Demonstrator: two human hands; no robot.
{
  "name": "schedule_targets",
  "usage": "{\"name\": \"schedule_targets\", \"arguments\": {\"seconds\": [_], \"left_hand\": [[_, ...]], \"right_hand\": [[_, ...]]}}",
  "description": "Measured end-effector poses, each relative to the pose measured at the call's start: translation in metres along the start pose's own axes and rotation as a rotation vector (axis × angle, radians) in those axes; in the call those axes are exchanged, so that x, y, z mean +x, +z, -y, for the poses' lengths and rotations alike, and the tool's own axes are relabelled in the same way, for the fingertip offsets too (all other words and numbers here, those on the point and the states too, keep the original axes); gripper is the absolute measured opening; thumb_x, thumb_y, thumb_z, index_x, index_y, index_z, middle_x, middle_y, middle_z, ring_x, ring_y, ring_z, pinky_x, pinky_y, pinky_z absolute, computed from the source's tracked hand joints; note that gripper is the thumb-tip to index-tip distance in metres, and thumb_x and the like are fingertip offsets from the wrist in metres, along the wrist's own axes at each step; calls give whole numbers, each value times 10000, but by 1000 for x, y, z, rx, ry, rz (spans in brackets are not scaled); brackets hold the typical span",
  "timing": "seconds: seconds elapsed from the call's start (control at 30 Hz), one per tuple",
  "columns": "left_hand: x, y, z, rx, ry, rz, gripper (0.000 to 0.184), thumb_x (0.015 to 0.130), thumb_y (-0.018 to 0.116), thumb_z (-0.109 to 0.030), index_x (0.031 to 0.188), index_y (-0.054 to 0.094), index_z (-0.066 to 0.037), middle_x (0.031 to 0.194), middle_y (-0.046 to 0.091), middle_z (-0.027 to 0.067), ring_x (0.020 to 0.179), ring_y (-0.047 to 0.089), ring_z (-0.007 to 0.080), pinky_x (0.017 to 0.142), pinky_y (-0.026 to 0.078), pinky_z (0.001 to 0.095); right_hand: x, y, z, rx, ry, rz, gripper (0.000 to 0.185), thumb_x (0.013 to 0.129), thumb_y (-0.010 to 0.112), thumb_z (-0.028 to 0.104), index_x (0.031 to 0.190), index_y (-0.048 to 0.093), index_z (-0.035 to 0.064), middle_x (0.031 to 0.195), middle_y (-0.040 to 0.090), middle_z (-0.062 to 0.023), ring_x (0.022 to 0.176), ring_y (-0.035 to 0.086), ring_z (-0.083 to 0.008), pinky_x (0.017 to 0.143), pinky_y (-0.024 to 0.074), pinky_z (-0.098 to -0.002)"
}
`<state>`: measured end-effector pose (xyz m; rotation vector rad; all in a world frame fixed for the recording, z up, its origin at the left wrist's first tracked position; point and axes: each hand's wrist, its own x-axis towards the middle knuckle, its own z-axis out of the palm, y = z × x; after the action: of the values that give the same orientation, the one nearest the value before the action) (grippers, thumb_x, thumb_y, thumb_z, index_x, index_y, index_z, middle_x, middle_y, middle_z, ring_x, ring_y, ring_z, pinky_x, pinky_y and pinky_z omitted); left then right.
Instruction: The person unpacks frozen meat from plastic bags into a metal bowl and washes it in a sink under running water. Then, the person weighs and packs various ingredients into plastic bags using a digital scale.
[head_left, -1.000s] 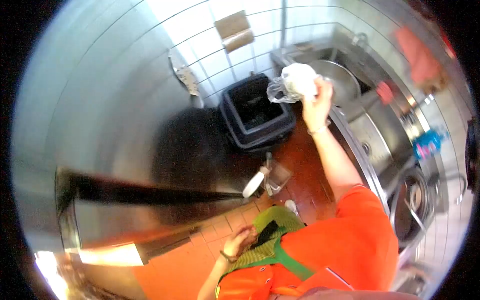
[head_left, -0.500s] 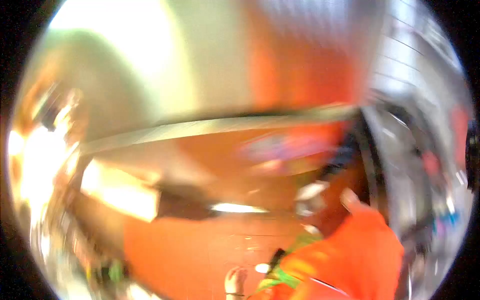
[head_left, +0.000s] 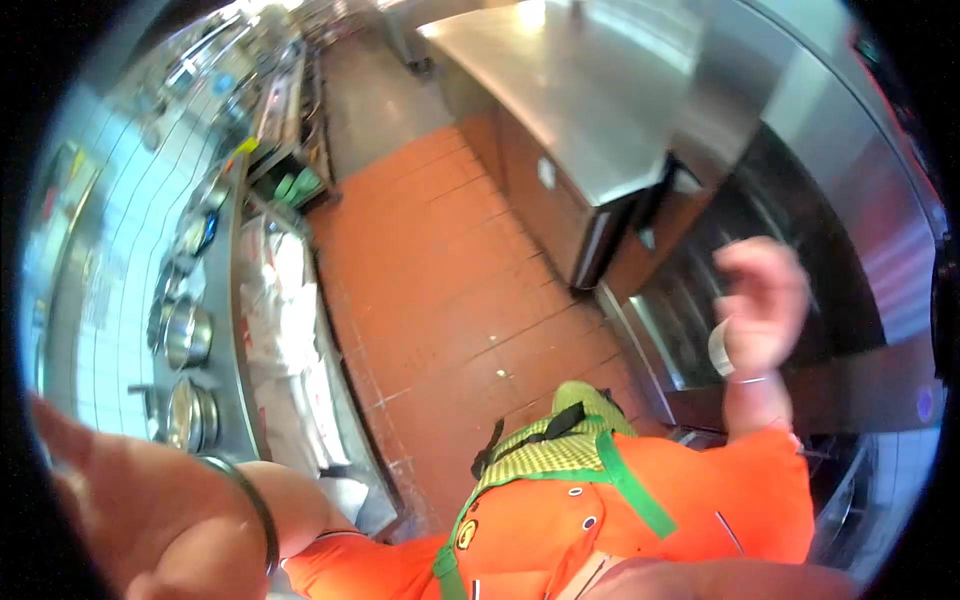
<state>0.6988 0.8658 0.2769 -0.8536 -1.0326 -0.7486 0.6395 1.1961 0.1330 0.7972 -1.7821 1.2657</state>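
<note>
My left hand point(head_left: 130, 510) is large and near the camera at the lower left, reaching toward the view's edge. Its visible fingers are apart; the edge cuts off the rest. A dark band point(head_left: 252, 505) circles the wrist. On the other side, my right hand point(head_left: 765, 300) is raised in front of a dark panel point(head_left: 820, 240), with fingers half curled and a gap between them. A pale curved thing point(head_left: 719, 348) shows by the heel of that hand; whether it is worn or held is unclear. A green checked apron point(head_left: 535, 447) covers my orange shirt point(head_left: 700, 480).
Along the left runs a steel counter point(head_left: 232, 390) with metal pots point(head_left: 187, 334) by a tiled wall point(head_left: 130, 200). White wrapped items point(head_left: 285, 320) fill a lower shelf. A steel-topped table point(head_left: 590, 100) stands to the right of the red tiled floor point(head_left: 440, 270).
The view has swung from a blurred side scene to the aisle between counters. My left hand has come up close to the camera, and my right hand now shows raised at the right.
</note>
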Motion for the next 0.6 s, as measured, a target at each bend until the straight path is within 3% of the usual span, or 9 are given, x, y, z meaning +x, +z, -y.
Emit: {"name": "schedule_targets", "arguments": {"seconds": [0.07,0.17,0.33,0.6], "left_hand": [[9,-30,13,42,137,58,307,792,465,-129,1054,497,27,1077,515,163,975,498,333,850,412,435],[4,-58,42,134,214,149,294,790,468,-133,1039,499,21,1048,515,156,952,500,326,833,412,431],[-12,-102,104,461,207,260,274,786,474,-140,1014,503,10,1001,516,146,915,502,314,805,411,426],[-59,-181,205,1007,79,262,242,780,483,-151,973,509,-8,924,517,129,856,507,295,759,409,416]], "right_hand": [[69,32,32,76,-426,-88,381,737,599,212,1050,515,11,1021,522,-138,940,496,-254,836,398,-381],[122,106,30,238,-756,-89,374,732,599,199,1046,514,14,1021,522,-138,938,497,-256,832,401,-386],[208,241,-22,533,-926,-84,364,724,599,177,1040,512,20,1019,522,-136,934,499,-258,825,405,-394],[297,452,-71,908,-1007,-24,350,712,598,142,1031,509,28,1017,522,-134,928,503,-262,815,412,-408]]}}
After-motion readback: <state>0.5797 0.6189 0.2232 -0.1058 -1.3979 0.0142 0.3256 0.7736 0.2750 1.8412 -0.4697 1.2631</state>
